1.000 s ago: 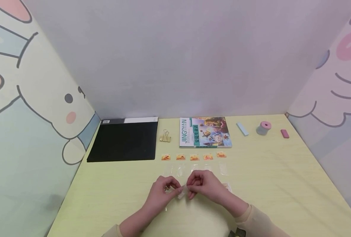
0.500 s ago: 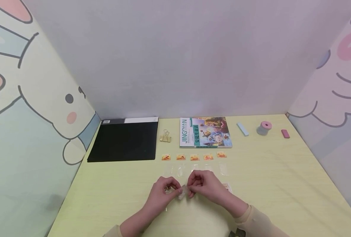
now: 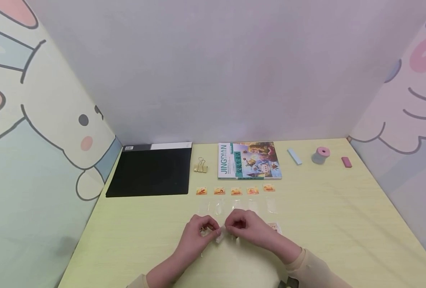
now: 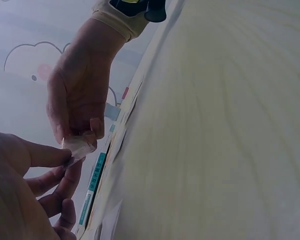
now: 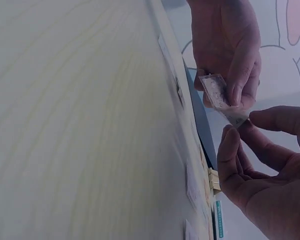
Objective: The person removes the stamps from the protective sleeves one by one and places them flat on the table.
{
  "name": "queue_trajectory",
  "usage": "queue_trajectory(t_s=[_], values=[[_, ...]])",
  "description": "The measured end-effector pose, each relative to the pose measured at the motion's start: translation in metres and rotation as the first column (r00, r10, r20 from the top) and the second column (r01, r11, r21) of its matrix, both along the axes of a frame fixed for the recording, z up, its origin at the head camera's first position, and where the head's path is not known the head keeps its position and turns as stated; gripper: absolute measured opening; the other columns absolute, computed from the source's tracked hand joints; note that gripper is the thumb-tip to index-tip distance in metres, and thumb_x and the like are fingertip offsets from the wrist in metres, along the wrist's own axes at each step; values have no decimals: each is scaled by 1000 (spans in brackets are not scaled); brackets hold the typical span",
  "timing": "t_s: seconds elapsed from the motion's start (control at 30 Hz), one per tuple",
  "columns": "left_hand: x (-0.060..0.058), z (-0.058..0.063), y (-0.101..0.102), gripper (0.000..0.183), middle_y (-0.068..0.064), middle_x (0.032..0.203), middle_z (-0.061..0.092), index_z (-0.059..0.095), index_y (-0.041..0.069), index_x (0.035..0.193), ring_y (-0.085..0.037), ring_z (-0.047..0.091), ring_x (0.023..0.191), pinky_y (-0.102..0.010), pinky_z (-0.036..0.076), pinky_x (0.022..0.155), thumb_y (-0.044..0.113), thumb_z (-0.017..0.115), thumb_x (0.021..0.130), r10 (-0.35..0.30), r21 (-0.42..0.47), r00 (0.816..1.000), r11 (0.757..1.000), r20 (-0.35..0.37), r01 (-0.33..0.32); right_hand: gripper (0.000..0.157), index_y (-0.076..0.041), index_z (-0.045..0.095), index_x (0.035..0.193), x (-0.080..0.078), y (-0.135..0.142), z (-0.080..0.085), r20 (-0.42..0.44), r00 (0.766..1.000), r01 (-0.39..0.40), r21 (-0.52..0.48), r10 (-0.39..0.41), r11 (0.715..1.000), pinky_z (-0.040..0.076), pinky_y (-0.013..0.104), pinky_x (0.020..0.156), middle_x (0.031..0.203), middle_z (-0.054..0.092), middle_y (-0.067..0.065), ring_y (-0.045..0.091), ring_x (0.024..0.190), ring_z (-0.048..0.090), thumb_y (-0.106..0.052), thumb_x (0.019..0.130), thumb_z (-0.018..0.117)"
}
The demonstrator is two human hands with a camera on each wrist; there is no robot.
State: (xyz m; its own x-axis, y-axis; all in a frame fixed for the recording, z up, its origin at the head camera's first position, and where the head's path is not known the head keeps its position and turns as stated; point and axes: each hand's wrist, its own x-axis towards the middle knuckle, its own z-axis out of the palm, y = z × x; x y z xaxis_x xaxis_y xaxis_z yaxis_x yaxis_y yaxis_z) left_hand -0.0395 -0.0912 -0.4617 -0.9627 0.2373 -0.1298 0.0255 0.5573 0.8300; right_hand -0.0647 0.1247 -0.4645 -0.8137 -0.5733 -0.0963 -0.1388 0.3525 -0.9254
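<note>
In the head view my left hand [image 3: 198,234] pinches a small clear plastic packet [image 3: 219,239] between thumb and fingers, close over the table. My right hand [image 3: 252,230] meets it from the other side, fingertips at the packet's upper corner. The right wrist view shows the packet [image 5: 216,91] flat and see-through with whitish print, the left thumb pressed across it. There the right hand [image 5: 275,185] pinches its near corner. Beyond the hands lie a row of small orange picture cards [image 3: 236,191] and a row of clear plastic pieces [image 3: 271,205].
Further back on the table [image 3: 342,224] are a black folder [image 3: 148,172], a gold binder clip [image 3: 200,166], a book [image 3: 249,161], a light blue stick [image 3: 294,156], a pink-topped container [image 3: 320,155] and a pink eraser-like block [image 3: 346,162]. A printed piece [image 3: 275,227] lies beside my right wrist.
My right hand's fingertips have shifted slightly left, closer to the left hand's fingers, and its lower fingers have moved. The left hand stays nearly in place with the packet.
</note>
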Motion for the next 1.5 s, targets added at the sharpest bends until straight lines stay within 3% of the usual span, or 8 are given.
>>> queue_trajectory(t_s=[0.13, 0.27, 0.53, 0.77, 0.97, 1.17, 1.23, 1.5], values=[[0, -2, 1, 9, 18, 74, 60, 65, 33, 79, -17, 47, 83, -25, 35, 71, 39, 71, 80, 0, -29, 1000, 1000, -18, -1, 10, -21, 70, 86, 1, -1, 2, -85, 996, 3, 36, 1, 999, 47, 23, 67, 94, 62, -9, 8, 79, 56, -30, 87, 65], [2, -5, 1, 9, 19, 74, 59, 65, 34, 79, -15, 45, 82, -25, 35, 71, 42, 71, 79, -6, -52, 999, 999, -33, 5, 5, -20, 68, 82, 2, -2, 1, -113, 993, 38, 39, -34, 999, 47, 23, 64, 90, 61, -9, 8, 74, 56, -25, 84, 69], [8, -7, -1, 9, 20, 70, 59, 66, 33, 76, -14, 42, 77, -25, 33, 67, 34, 75, 77, 0, -106, 997, 994, -81, -8, 10, -24, 66, 78, -2, 2, 3, -74, 980, 184, 21, -182, 983, 43, 23, 61, 80, 61, -6, 11, 69, 52, -29, 77, 75], [15, -3, -1, 9, 25, 69, 58, 69, 33, 74, -11, 36, 79, -28, 27, 71, 28, 75, 77, 79, -160, 991, 982, -109, -96, 9, -25, 70, 79, -9, 7, 8, 3, 951, 309, 62, -310, 949, 40, 23, 51, 73, 65, -1, 11, 59, 50, -33, 78, 74], [21, -4, 1, 13, 26, 65, 57, 68, 35, 70, -11, 36, 75, -30, 25, 70, 27, 76, 76, 59, -231, 993, 970, -105, -82, 15, -15, 71, 82, -10, 4, 3, 75, 958, 271, 76, -276, 960, 43, 28, 45, 71, 67, 9, 14, 53, 54, -30, 82, 71], [25, -7, 3, 15, 23, 60, 53, 64, 35, 65, -12, 36, 75, -31, 24, 70, 33, 76, 74, 31, -295, 996, 954, -86, -56, 16, -9, 69, 77, -7, -6, -4, 110, 960, 244, 118, -257, 963, 44, 29, 43, 66, 67, 7, 13, 45, 52, -23, 83, 70], [27, -8, 3, 18, 22, 59, 50, 61, 35, 63, -12, 35, 75, -31, 24, 70, 35, 76, 73, 20, -320, 995, 946, -98, -50, 15, -11, 69, 74, -6, -9, -5, 82, 961, 248, 167, -264, 954, 43, 28, 44, 64, 66, 4, 12, 45, 51, -23, 82, 70], [30, -13, 6, 28, 21, 50, 41, 53, 33, 57, -12, 34, 74, -32, 24, 71, 34, 78, 69, -33, -396, 979, 917, -199, -50, 16, -19, 64, 62, 1, -24, -11, -173, 961, 265, 356, -215, 896, 41, 23, 49, 54, 55, -12, 6, 49, 49, -25, 74, 72]])
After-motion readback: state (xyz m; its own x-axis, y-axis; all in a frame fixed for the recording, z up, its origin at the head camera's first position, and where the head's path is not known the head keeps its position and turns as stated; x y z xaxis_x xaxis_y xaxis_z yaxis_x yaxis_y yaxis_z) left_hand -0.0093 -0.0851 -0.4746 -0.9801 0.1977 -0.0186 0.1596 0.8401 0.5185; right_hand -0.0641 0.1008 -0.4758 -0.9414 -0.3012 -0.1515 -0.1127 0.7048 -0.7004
